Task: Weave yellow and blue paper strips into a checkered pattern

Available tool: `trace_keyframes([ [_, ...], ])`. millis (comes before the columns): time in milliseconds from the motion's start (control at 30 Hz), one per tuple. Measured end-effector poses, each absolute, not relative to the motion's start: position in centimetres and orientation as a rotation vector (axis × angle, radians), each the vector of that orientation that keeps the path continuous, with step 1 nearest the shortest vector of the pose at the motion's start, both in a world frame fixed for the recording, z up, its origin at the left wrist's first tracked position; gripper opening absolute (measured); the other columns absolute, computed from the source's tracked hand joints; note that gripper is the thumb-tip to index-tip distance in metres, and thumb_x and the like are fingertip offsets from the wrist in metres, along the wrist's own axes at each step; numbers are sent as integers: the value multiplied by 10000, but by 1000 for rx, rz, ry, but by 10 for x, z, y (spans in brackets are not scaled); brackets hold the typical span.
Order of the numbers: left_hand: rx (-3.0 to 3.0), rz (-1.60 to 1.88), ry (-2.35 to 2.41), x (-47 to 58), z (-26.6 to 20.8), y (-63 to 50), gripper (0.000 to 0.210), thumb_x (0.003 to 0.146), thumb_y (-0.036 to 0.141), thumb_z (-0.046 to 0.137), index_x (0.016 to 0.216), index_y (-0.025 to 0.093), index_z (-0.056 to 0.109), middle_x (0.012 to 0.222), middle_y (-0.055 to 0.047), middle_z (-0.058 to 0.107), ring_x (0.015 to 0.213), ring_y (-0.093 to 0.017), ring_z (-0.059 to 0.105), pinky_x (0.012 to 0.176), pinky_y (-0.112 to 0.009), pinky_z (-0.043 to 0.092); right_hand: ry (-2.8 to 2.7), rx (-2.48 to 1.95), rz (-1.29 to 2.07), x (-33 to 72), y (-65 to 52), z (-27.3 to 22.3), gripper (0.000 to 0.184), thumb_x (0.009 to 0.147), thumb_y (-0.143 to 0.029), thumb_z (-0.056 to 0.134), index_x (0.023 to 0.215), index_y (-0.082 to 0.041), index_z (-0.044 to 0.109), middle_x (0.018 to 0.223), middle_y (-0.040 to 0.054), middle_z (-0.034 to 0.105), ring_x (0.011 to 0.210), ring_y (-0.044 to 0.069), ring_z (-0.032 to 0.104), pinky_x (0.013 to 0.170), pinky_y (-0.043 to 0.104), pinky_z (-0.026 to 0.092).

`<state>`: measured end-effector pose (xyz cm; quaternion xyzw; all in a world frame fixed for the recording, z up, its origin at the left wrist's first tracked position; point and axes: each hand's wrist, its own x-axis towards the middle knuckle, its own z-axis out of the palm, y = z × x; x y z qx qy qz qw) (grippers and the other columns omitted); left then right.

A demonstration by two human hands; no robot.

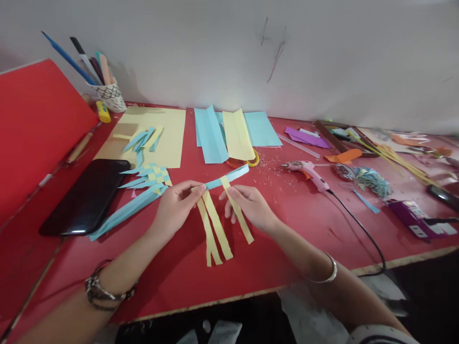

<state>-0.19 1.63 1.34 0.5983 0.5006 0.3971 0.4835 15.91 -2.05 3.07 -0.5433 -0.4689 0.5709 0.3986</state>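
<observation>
center of the frame, above a red table (172, 277): the left hand (179, 203) pinches a blue paper strip (234, 174) near its left end, thumb against fingers. the right hand (253, 205) grasps 1 yellow strip (243, 221) lying across the blue strip. more yellow strips (219, 229) hang below the left hand; 3 ends show, but overlap hides whether they are 2 strips or 3.

progress, by judgement: the held strips look barely begun, crossed but with no checkered weave yet. left of center, 1 woven piece (155, 175) has its checkered patch formed, its blue ends loose.

also counted: 1 black phone (86, 196) at left, 1 pink glue gun (311, 176) right of center, 1 pen cup (113, 98) upper left, and, upper center, 1 folded blue sheet (212, 138) and 1 folded yellow sheet (237, 136).
</observation>
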Motion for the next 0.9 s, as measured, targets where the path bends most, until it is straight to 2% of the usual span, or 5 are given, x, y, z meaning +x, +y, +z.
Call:
trace_keyframes([
  [300, 1395, 954, 1191, -1, 12, 14, 248, 662, 426, 598, 637, 182, 634, 506, 39, 482, 465, -90, 387, 439, -200, 332, -1271, -1419, 1230, 159, -22, 27, 262, 855, -287, 385, 686, -158, 539, 404, -73, 511, 299, 38, 460, 344, 145, 364],
  [900, 1376, 909, 1108, 0, 9, 13, 222, 694, 403, 599, 653, 188, 632, 528, 40, 504, 484, -88, 429, 469, -193, 363, -1543, -1444, 1187, 155, -26, 23, 232, 832, -268, 397, 639, -173, 483, 437, -60, 505, 342, 42, 462, 384, 157, 385],
])
